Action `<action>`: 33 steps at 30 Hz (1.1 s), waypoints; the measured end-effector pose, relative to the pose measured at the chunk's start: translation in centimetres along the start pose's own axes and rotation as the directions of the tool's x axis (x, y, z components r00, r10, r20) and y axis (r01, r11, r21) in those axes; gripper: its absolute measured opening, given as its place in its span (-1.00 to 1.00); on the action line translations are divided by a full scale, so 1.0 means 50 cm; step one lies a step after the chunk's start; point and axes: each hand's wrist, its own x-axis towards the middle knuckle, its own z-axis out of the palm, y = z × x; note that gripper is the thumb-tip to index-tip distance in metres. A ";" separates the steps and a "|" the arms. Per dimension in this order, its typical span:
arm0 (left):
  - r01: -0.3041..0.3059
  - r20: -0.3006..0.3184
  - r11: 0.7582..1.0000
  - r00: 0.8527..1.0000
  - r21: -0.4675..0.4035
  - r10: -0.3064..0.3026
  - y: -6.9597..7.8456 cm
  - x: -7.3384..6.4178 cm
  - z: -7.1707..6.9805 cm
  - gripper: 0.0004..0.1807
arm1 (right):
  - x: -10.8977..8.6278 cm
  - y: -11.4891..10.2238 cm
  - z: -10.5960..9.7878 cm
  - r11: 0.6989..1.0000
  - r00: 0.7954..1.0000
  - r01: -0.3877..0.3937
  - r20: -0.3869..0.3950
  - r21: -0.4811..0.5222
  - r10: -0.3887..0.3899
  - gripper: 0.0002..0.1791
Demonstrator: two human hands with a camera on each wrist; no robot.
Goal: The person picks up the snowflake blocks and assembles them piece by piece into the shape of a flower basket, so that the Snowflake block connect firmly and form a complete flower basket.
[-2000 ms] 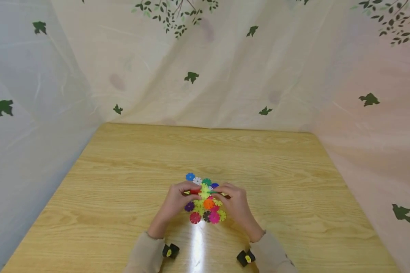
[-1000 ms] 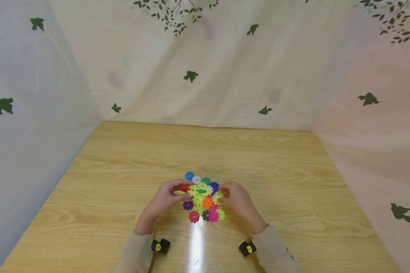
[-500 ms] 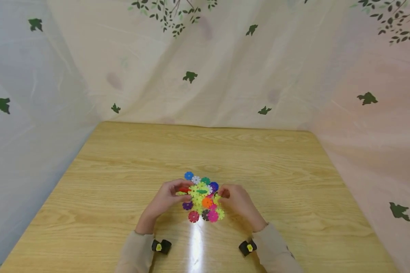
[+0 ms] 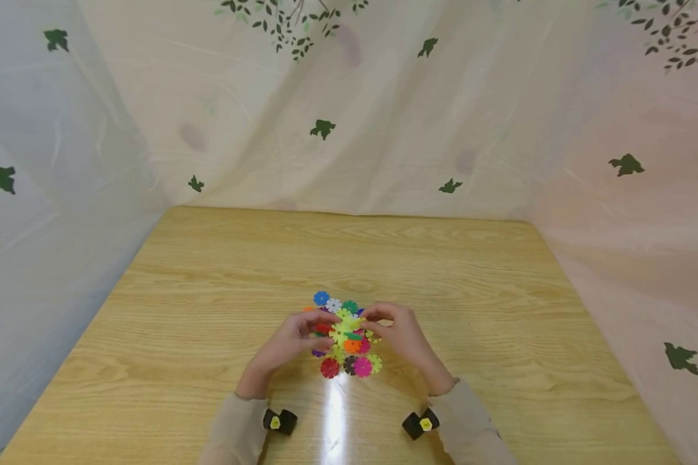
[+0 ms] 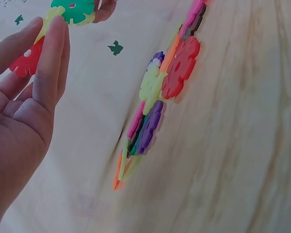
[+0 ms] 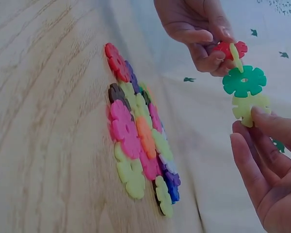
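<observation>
Notched plastic interlocking discs make up a short chain held above the table. My left hand [image 4: 291, 339] grips its near end, where a red disc [image 6: 240, 49] and a yellow disc [image 6: 236, 57] are joined crosswise. A green disc [image 6: 244, 81] extends from that yellow one. Between thumb and fingers, my right hand [image 6: 276, 170] pinches a second yellow disc [image 6: 246, 105] by its edge, its far side meeting the green disc's rim. In the left wrist view, the green disc [image 5: 75, 10] lies beyond my left fingertips, and the red disc [image 5: 28, 62] sits between the fingers.
Beneath the hands, several loose discs lie in an overlapping cluster, including a pink disc [image 4: 362, 367], a crimson disc [image 4: 329, 368] and a blue disc [image 4: 321, 298]. The wooden table [image 4: 471, 278] reaches back to a printed curtain [image 4: 384, 129] hanging on three sides.
My right hand let go of the chain's green disc, reached to the cluster's right side and took a yellow disc. It has since moved up and left to the green disc; my left hand shifted slightly right.
</observation>
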 end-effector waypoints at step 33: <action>0.000 0.031 0.999 1.000 -0.037 0.001 -0.008 0.007 0.028 -0.63 | -0.015 0.005 0.000 0.992 1.000 -0.015 0.011 0.122 0.014 -0.89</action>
